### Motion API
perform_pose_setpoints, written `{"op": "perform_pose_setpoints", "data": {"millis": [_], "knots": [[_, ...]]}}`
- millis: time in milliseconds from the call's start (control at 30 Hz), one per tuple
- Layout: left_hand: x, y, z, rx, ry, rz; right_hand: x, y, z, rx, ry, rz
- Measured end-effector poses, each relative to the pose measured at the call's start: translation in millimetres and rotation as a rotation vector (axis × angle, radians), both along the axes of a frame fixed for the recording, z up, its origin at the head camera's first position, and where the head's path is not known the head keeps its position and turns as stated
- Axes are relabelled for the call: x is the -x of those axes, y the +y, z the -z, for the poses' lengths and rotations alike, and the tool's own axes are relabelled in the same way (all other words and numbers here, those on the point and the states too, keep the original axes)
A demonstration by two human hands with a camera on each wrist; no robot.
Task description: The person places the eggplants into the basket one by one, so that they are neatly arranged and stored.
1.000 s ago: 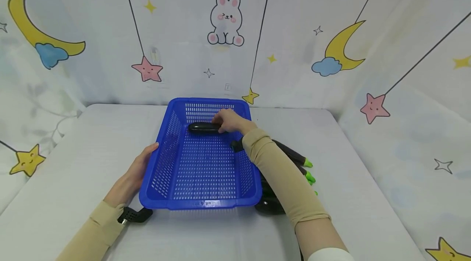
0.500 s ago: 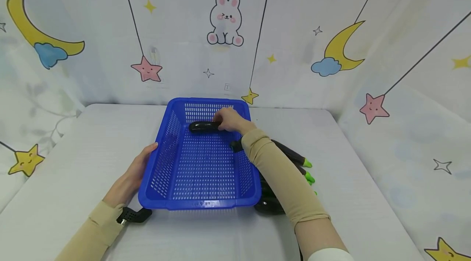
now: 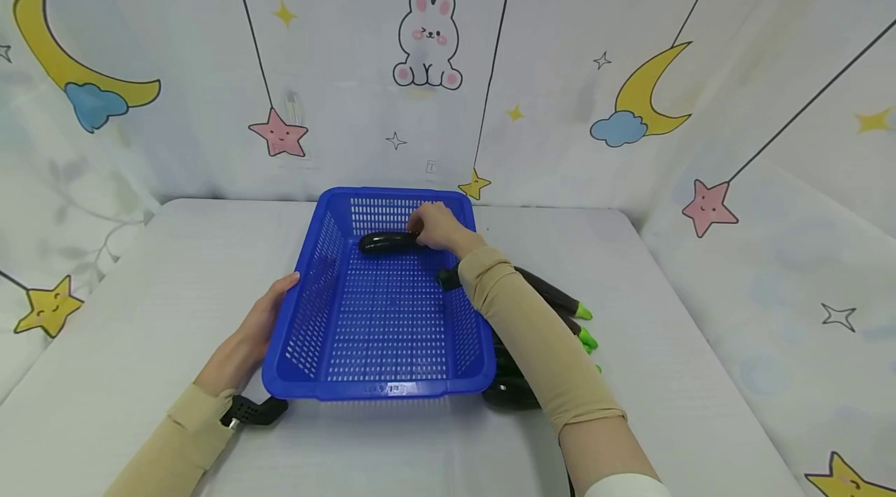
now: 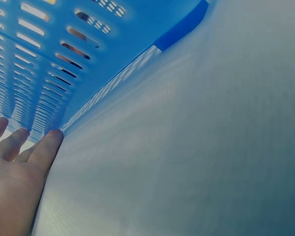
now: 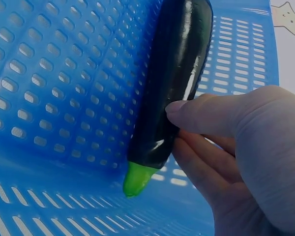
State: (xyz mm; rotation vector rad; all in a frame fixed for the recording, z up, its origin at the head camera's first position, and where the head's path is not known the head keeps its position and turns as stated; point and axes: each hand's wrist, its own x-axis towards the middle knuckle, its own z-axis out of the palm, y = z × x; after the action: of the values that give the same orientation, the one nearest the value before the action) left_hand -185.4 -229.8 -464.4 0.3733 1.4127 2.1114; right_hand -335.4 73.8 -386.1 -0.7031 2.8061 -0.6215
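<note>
A blue slotted plastic basket point(image 3: 388, 326) stands on the white table in the head view. Along its right side reaches my right hand point(image 3: 441, 228), whose thumb and fingers pinch a glossy black eggplant point(image 3: 385, 243) near its green stem. In the right wrist view the eggplant point(image 5: 177, 73) lies against the basket wall, its stem end toward the corner. At the basket's left rim is my left hand point(image 3: 262, 318), holding that side with a fingertip on the edge. The left wrist view shows the left hand's fingertips against the slotted wall.
More eggplants point(image 3: 553, 295) with green stems lie on the table to the right of the basket, partly hidden by the right forearm. Behind the table point(image 3: 665, 372) hangs a white cloth point(image 3: 357, 92) printed with stars, moons and a rabbit.
The right hand has edged slightly toward the back of the basket, still with the eggplant. The left hand and basket look the same.
</note>
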Motion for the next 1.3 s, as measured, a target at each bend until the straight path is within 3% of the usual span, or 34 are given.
{"op": "perform_pose_setpoints", "data": {"millis": [567,1300], "knots": [[1.7,0.2,1.1,0.071,0.002,-0.04,1.4,0.4,3.1,0.033,-0.011,0.0],[-1.0,0.2,-3.4,0.042,0.021,-0.019,0.8,-0.4,0.7,0.088,-0.048,-0.023]]}}
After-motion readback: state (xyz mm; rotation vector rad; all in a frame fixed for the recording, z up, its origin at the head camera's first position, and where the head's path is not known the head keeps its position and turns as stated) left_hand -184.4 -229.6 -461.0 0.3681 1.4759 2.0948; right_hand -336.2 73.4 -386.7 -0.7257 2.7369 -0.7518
